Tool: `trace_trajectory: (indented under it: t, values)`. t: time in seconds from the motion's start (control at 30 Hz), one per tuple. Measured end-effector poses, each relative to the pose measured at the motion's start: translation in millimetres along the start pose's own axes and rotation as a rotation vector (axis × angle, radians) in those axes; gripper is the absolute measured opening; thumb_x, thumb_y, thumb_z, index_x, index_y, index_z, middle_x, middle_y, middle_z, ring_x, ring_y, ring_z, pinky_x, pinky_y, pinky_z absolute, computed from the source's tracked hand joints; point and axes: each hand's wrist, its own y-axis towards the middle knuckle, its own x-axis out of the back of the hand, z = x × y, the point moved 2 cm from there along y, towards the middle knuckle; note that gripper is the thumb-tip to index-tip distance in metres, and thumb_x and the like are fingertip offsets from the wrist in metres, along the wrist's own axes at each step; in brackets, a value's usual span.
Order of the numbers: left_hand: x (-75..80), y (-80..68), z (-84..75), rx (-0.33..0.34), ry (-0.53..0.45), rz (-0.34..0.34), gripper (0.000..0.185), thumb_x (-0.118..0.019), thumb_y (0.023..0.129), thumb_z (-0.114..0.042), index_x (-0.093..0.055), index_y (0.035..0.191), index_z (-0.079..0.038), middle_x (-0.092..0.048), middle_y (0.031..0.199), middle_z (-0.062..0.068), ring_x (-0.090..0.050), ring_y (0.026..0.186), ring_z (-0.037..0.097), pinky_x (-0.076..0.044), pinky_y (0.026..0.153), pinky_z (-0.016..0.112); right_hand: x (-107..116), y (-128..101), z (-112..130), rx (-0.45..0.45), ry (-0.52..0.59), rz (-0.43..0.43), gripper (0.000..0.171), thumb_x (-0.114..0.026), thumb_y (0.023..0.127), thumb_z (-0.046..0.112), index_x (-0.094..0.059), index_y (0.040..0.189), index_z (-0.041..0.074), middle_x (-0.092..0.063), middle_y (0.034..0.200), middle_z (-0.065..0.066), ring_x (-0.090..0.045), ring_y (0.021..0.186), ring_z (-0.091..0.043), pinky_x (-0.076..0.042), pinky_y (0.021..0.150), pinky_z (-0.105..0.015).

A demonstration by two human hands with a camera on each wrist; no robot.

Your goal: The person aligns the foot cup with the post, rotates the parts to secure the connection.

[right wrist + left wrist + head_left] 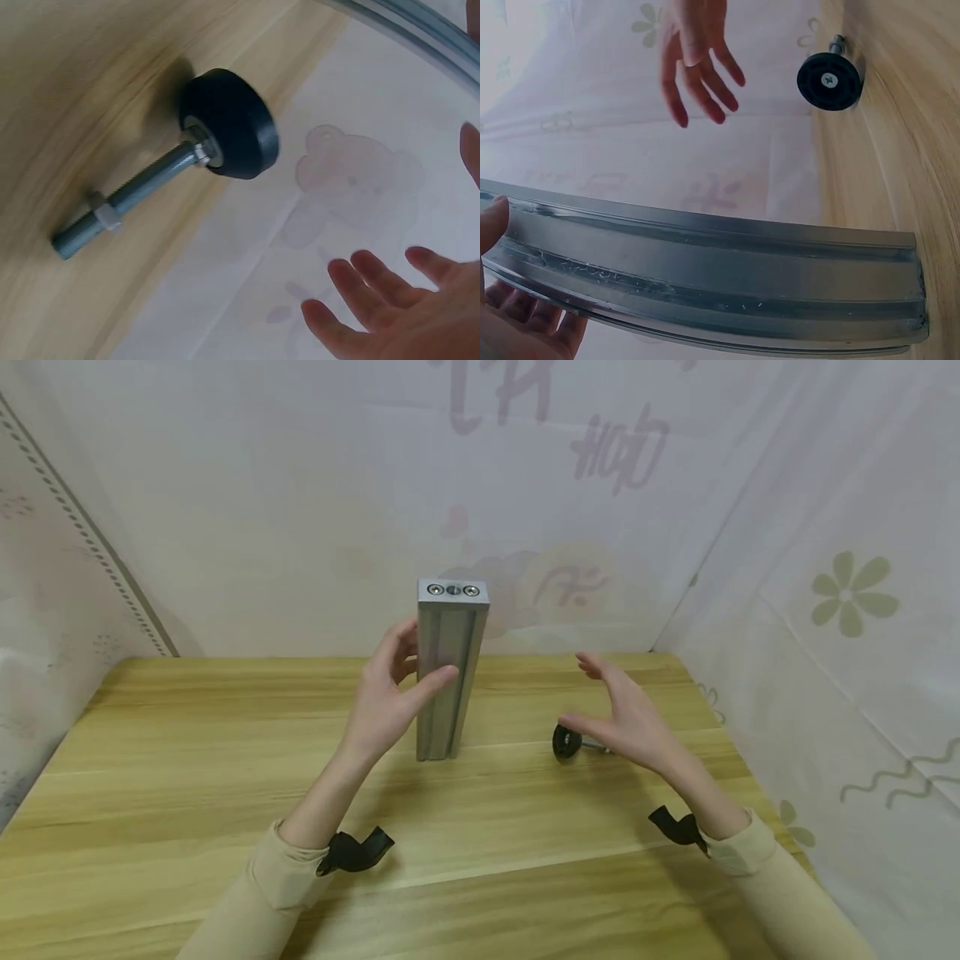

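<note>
An aluminium profile (448,668) with long grooves stands upright on the table. Its silver top end (453,592) has two screws with a hole between them. My left hand (386,697) grips the profile, thumb across the near face and fingers behind its left side. Fingers apart and holding nothing, my right hand (626,718) hovers over a levelling foot (567,742). In the right wrist view the levelling foot (232,124) lies on its side, with a black round base, a threaded stud (142,184) and a nut (105,214) on the stud.
The wood-grain table (187,760) backs onto a pale printed cloth (300,527), with more cloth (847,718) along its right side. Black straps (356,850) are on both wrists, by the sleeve cuffs.
</note>
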Motion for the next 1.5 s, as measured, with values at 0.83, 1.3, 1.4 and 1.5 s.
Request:
trace_trajectory:
  t: [0.83,1.3,1.4,1.5]
  values:
    - [-14.8,-8.8,1.5,0.026,0.024,0.013,0.054,-0.076,0.091,-0.008,-0.055,0.141,-0.009,-0.067,0.13,0.012,-0.067,0.114,0.025,-0.055,0.092,0.027,-16.6,-7.3,-50.1,0.072,-0.22,0.35,0.098,-0.089,0.078,0.038,-0.04,0.156,0.008,-0.047,0.155,-0.025,-0.049,0.139,-0.047,-0.044,0.108,-0.064]
    - [-23.2,-6.8,2.3,0.016,0.016,0.025,0.053,-0.075,0.092,-0.008,-0.054,0.141,-0.008,-0.069,0.128,0.014,-0.068,0.112,0.026,-0.056,0.092,0.033,-32.8,-4.9,-59.7,0.074,-0.315,0.422,0.084,-0.089,0.076,0.042,-0.056,0.141,0.0,-0.062,0.139,-0.022,-0.06,0.128,-0.042,-0.049,0.106,-0.058]
    - [-24.0,-7.0,2.8,0.012,0.016,0.028,0.053,-0.075,0.092,-0.007,-0.054,0.141,-0.009,-0.069,0.129,0.014,-0.068,0.112,0.026,-0.056,0.092,0.032,-34.0,-4.8,-61.4,0.062,-0.319,0.422,0.079,-0.088,0.078,0.04,-0.058,0.139,0.001,-0.064,0.136,-0.021,-0.062,0.125,-0.041,-0.051,0.102,-0.056]
    - [-24.1,-7.0,2.8,0.011,0.017,0.027,0.052,-0.074,0.093,-0.007,-0.054,0.141,-0.008,-0.069,0.128,0.014,-0.068,0.113,0.025,-0.056,0.092,0.031,-34.6,-4.3,-62.3,0.049,-0.317,0.418,0.075,-0.086,0.079,0.04,-0.059,0.138,0.002,-0.066,0.134,-0.018,-0.065,0.12,-0.038,-0.054,0.096,-0.054]
